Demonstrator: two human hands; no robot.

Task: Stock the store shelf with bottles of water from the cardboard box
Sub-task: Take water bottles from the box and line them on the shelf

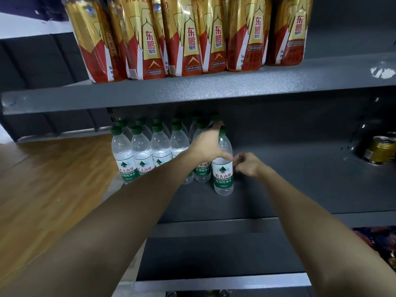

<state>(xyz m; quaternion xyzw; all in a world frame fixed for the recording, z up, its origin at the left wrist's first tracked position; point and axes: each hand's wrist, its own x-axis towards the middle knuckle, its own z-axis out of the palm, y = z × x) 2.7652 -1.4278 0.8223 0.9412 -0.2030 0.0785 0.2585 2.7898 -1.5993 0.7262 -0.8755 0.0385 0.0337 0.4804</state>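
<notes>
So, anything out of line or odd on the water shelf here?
The front-right water bottle stands forward of the front row of bottles, left hand on it. Nothing is tipped or spilled.

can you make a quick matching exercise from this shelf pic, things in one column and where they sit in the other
Things:
1. gold and red drink bottles
2. water bottles
3. gold can
4. left hand

Places:
A. far right of the middle shelf
B. top shelf
C. on the rightmost front water bottle
D. left part of the middle shelf

Pairs: 1-B, 2-D, 3-A, 4-C
</notes>
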